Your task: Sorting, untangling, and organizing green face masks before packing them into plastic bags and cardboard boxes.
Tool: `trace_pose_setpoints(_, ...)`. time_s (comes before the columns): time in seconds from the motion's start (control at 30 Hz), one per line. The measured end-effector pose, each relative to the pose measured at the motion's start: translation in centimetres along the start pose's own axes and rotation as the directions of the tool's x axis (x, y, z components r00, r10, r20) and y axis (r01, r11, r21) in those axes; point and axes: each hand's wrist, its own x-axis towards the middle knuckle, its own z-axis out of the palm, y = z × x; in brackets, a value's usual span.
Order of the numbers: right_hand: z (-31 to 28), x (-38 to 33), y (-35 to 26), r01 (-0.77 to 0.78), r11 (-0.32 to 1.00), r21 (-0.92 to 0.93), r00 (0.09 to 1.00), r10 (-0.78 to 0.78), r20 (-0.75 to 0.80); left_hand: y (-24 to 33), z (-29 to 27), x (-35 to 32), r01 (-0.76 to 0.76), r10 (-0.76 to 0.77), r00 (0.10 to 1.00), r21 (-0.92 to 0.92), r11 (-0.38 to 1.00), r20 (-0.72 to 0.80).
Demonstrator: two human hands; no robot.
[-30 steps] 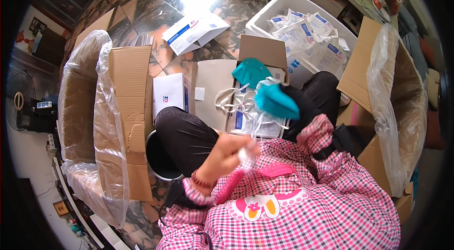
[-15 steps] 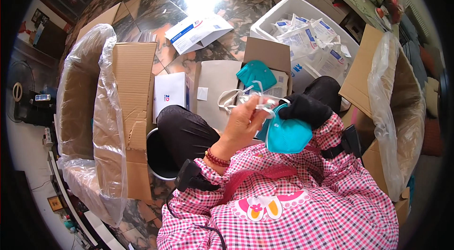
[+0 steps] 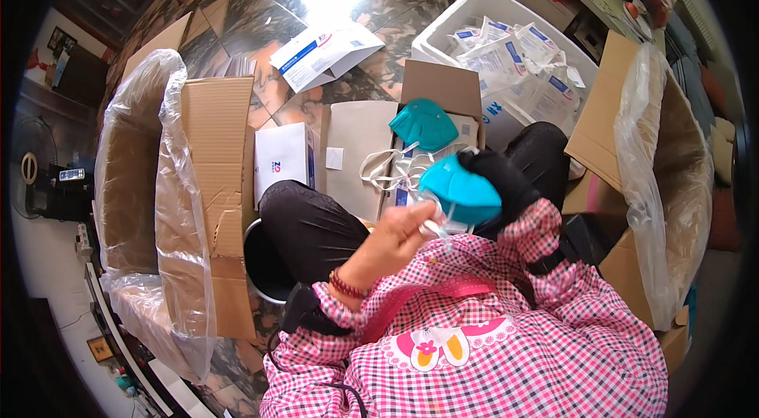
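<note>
A teal cup-shaped face mask (image 3: 461, 187) is held in front of me, and my right hand (image 3: 508, 185), in a black glove, grips its right side; motion smears the glove. My bare left hand (image 3: 402, 230), with a dark red bead bracelet, pinches white straps (image 3: 437, 222) at the mask's lower left. A second teal mask (image 3: 424, 124) rests on an open cardboard box (image 3: 440, 82) just beyond, and its loose white straps (image 3: 381, 171) trail to the left. Wrapped packets inside that box are partly hidden by the masks.
Plastic-lined cartons stand at the left (image 3: 217, 133) and right (image 3: 605, 113). A white foam box (image 3: 427, 46) at the far right holds several sealed packets (image 3: 502, 62). A white box (image 3: 281, 157), a flattened white carton (image 3: 304, 62) and a dark bin (image 3: 265, 260) are near my legs.
The held mask has moved up and left with my right hand and has turned. My left hand has come down toward me and slightly left, still pinching the white straps.
</note>
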Motion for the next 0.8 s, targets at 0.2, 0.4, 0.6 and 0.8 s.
trace_pose_setpoints(0.2,-1.0,2.7,0.9,-0.017,0.942,0.335,0.999,0.03,-0.033,1.6,1.6,-0.5,-0.008,0.007,1.0,-0.02,1.0,-0.029)
trace_pose_setpoints(0.4,-1.4,3.4,1.6,-0.054,0.784,0.619,0.995,0.094,-0.032,5.1,1.5,-1.3,-0.228,0.263,0.946,-0.188,0.955,0.191)
trace_pose_setpoints(0.6,-4.2,-1.1,0.5,-0.196,0.67,0.716,0.973,0.225,0.055,-1.8,0.8,-0.3,0.066,-0.17,0.929,-0.306,0.95,-0.328)
trace_pose_setpoints(0.8,-6.2,-0.6,1.7,-0.041,0.997,0.066,0.949,0.018,0.314,-1.0,1.1,2.3,0.078,-0.106,0.974,-0.141,0.987,-0.199)
